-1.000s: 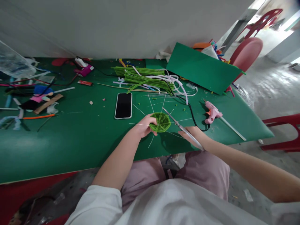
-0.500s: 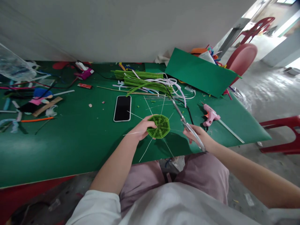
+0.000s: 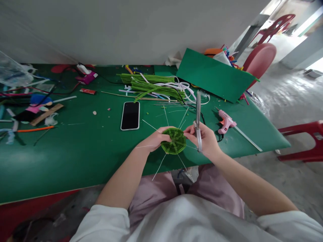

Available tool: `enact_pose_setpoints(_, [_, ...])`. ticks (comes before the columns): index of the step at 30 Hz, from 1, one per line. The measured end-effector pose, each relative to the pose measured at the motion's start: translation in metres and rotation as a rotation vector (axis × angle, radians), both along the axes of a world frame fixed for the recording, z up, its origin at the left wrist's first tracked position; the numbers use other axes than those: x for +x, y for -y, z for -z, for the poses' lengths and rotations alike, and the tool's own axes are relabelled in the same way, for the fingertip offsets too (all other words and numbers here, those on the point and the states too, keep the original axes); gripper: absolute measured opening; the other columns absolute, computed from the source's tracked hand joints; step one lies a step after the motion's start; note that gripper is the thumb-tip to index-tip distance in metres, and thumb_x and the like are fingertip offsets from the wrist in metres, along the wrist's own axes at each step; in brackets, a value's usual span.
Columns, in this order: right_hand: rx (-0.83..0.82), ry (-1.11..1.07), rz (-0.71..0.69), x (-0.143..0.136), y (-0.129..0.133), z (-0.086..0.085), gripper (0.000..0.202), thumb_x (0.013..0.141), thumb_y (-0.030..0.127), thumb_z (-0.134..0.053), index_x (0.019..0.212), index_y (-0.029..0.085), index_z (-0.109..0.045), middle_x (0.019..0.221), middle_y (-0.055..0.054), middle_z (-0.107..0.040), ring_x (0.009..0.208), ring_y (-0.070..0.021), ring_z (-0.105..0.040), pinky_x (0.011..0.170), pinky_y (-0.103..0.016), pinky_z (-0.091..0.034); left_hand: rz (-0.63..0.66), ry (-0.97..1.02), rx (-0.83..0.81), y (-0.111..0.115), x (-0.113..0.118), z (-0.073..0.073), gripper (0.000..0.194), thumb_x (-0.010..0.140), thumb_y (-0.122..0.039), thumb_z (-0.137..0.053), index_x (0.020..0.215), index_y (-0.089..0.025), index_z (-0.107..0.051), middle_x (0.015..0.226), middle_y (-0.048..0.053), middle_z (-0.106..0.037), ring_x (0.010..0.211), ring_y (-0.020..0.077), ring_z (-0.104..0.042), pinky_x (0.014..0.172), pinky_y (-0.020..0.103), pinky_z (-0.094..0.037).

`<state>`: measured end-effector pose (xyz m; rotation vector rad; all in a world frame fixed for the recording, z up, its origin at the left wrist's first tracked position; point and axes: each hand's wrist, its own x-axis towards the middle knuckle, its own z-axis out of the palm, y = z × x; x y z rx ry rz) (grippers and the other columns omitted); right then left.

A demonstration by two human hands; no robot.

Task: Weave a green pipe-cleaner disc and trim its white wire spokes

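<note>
Nearest: count two hands, one green dish [image 3: 176, 145], one pair of scissors [image 3: 198, 130]. Count about eight thin wires [image 3: 158, 167], sticking outward around dish.

Locate dish above near part of green table [image 3: 75, 161], between hands, spoked face up.

Left hand [image 3: 156, 138]: reaching forward and inward from bent elbow; clamping left side of dish, thumb laid over face, other fingers mostly hidden beneath.

Right hand [image 3: 208, 139]: angled in from lower right; thumb and fingertips pinched together at right rim. Cannot tell wire from rim between them. Carrying scissors in same hand, pointing away from body; cannot tell spread of blades.

Further: one phone [image 3: 130, 116], flat, dark screen up, left of dish. One pink glue gun [image 3: 226, 121] to right, one pale glue stick [image 3: 248, 138] out of its back.

Further again: at least two bunches of green pipe cleaners [image 3: 157, 88], several white strips [image 3: 186, 86] among them, too tangled for counting. One tilted green board [image 3: 214, 75] at right; one small doll [image 3: 36, 107] and one orange stick [image 3: 35, 128] at left, amid clutter.

Beyond table, right: three red chairs [image 3: 261, 58], partly in view.
</note>
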<state>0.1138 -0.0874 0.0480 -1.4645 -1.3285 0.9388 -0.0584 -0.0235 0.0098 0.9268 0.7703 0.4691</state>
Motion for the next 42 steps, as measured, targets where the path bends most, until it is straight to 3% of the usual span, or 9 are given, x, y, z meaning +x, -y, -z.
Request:
enact_pose_setpoints(7, [-0.083,-0.029,0.065,0.001,-0.002,0.012,0.026,0.062,0.034,-0.065,0.063,0.021,-0.042,0.065,0.001,-0.054,0.063,-0.0144,-0.054,0.063,-0.031,-0.048,0.038,0.035,0.041,0.000,0.002,-0.003,0.048,0.057,-0.008,-0.057,0.103,-0.019,-0.061,0.082,0.002,-0.066,0.074,0.0167,-0.061,0.063,0.026,-0.049])
enact_pose_setpoints(10, [-0.052,-0.100,0.079,0.003,-0.004,0.016,0.027,0.062,0.032,-0.065,0.063,0.021,-0.041,0.065,0.003,-0.053,0.060,-0.0126,-0.054,0.062,-0.031,-0.050,0.064,0.165,0.035,-0.001,0.002,-0.006,0.041,0.067,-0.019,-0.055,0.108,-0.018,-0.059,0.092,0.006,-0.066,0.080,0.0187,-0.062,0.067,0.029,-0.050])
enact_pose_setpoints(14, [0.059,-0.143,0.171,0.008,-0.009,0.018,0.028,0.065,0.030,-0.064,0.065,0.022,-0.037,0.066,0.003,-0.053,0.060,-0.0121,-0.055,0.063,-0.032,-0.051,-0.006,0.323,-0.027,-0.004,0.001,-0.006,0.039,0.075,-0.034,-0.048,0.110,-0.019,-0.056,0.098,0.009,-0.063,0.075,0.0188,-0.062,0.063,0.034,-0.052])
enact_pose_setpoints(18, [0.123,-0.173,0.261,0.012,-0.014,0.017,0.026,0.067,0.028,-0.062,0.067,0.023,-0.036,0.067,0.004,-0.051,0.063,-0.0122,-0.055,0.065,-0.032,-0.051,-0.023,0.476,-0.046,-0.004,0.001,-0.008,0.043,0.070,-0.024,-0.052,0.113,-0.020,-0.053,0.104,0.007,-0.060,0.088,0.0201,-0.060,0.080,0.042,-0.049])
enact_pose_setpoints(23, [0.137,-0.268,0.329,0.011,-0.018,0.020,0.026,0.066,0.025,-0.064,0.066,0.023,-0.038,0.068,0.003,-0.052,0.066,-0.0122,-0.056,0.067,-0.031,-0.052,0.010,0.447,0.055,0.000,0.003,-0.011,0.069,0.061,-0.014,-0.061,0.126,-0.023,-0.040,0.128,0.010,-0.046,0.105,0.0254,-0.054,0.090,0.045,-0.043])
enact_pose_setpoints(29, [0.154,-0.320,0.308,0.003,-0.021,0.036,0.027,0.064,0.027,-0.067,0.066,0.021,-0.040,0.066,0.005,-0.054,0.062,-0.0116,-0.057,0.065,-0.032,-0.052,-0.029,0.295,0.135,0.003,0.009,-0.004,0.065,0.068,-0.024,-0.066,0.126,-0.022,-0.035,0.117,0.014,-0.055,0.087,0.0237,-0.063,0.079,0.042,-0.049])
enact_pose_setpoints(33, [0.132,-0.323,0.273,-0.002,-0.020,0.040,0.028,0.063,0.027,-0.068,0.064,0.020,-0.041,0.065,0.005,-0.055,0.060,-0.0114,-0.057,0.064,-0.031,-0.051,-0.132,0.224,0.134,0.004,0.013,0.000,0.059,0.068,-0.024,-0.068,0.120,-0.019,-0.041,0.109,0.012,-0.059,0.083,0.0220,-0.063,0.073,0.039,-0.052])
enact_pose_setpoints(37, [0.103,-0.346,0.232,-0.007,-0.017,0.039,0.028,0.063,0.026,-0.069,0.063,0.020,-0.042,0.063,0.005,-0.054,0.059,-0.0116,-0.057,0.063,-0.030,-0.050,-0.243,0.130,0.124,0.004,0.015,0.002,0.058,0.065,-0.022,-0.069,0.118,-0.018,-0.044,0.090,0.008,-0.064,0.064,0.0193,-0.064,0.057,0.035,-0.054])
enact_pose_setpoints(42, [0.071,-0.295,0.177,-0.005,-0.007,0.035,0.025,0.064,0.029,-0.070,0.066,0.020,-0.046,0.066,0.005,-0.052,0.059,-0.0113,-0.056,0.061,-0.028,-0.048,-0.428,0.099,0.048,0.002,0.015,0.004,0.048,0.061,-0.019,-0.069,0.105,-0.014,-0.051,0.084,0.006,-0.063,0.062,0.0206,-0.063,0.042,0.031,-0.052])
